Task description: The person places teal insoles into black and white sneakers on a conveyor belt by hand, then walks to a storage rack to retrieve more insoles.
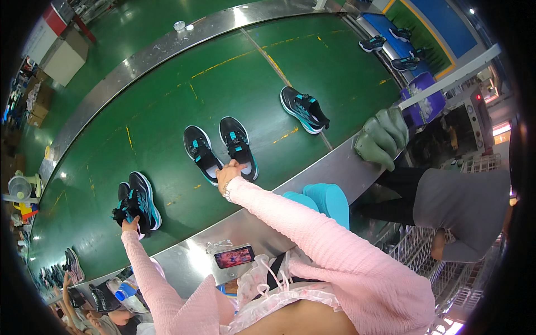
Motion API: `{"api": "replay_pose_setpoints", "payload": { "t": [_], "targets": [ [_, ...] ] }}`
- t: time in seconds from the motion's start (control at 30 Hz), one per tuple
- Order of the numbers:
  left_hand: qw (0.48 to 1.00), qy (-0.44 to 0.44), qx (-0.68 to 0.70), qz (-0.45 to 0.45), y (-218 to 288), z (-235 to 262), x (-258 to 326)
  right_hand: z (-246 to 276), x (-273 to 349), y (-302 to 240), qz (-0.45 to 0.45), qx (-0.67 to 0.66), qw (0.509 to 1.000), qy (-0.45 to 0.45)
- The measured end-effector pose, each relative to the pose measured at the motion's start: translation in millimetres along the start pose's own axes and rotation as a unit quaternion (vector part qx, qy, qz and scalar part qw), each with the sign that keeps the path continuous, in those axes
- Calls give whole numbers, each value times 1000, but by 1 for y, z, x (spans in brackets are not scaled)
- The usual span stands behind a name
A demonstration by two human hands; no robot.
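Note:
On the green conveyor belt [167,106], black sneakers with teal trim and white soles lie in front of me. My left hand [131,225] is closed at the heel end of a left-hand pair of sneakers [144,201], which lean against each other. In the middle, two sneakers point away from me, a left one [199,146] and a right one [235,139]. The curled fingers of my right hand [229,173] grip the heel of the right one, beside the other's heel. Farther right a single sneaker [304,109] sits apart, angled.
A phone [234,257] lies on the metal edge near me, with teal insoles [329,204] to its right. Green rounded pieces [382,137] rest farther along. A purple basket [425,100] and a person in grey [460,209] are at right. More sneakers [373,43] sit far right.

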State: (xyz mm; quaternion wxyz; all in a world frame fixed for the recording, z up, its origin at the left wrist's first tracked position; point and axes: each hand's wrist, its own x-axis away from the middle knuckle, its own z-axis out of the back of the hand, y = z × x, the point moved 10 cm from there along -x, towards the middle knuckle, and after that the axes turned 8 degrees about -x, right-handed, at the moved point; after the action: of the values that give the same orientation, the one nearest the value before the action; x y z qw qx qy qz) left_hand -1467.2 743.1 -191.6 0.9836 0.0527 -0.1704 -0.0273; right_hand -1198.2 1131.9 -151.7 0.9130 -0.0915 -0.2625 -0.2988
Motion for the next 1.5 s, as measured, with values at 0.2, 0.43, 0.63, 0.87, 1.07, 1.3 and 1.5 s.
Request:
{"api": "replay_pose_setpoints", "payload": {
  "t": [0.2, 0.43, 0.63, 0.87, 1.07, 1.3, 1.5],
  "targets": [
    [972, 13, 197, -129, 69, -31, 28, 2, 18, 16, 37, -249, 967, 26],
    [952, -82, 249, -157, 223, -66, 120, 114, 20, 59, 144, -274, 950, -48],
    [955, 23, 153, -253, 292, -70, 166, 141, 48, 94, 93, -197, 971, -102],
    [946, 9, 158, -283, 324, -74, 176, 145, 65, 127, 91, -201, 974, -58],
    [930, -22, 134, -341, 387, -89, 189, 146, 58, 159, 138, -210, 959, 130],
    [694, -262, 669, -39, 327, -136, 164, 11, 19, 221, 34, -162, 983, 80],
    [720, -196, 665, -19, 327, -120, 171, 16, 36, 206, 42, -178, 977, 107]
  ]
}}
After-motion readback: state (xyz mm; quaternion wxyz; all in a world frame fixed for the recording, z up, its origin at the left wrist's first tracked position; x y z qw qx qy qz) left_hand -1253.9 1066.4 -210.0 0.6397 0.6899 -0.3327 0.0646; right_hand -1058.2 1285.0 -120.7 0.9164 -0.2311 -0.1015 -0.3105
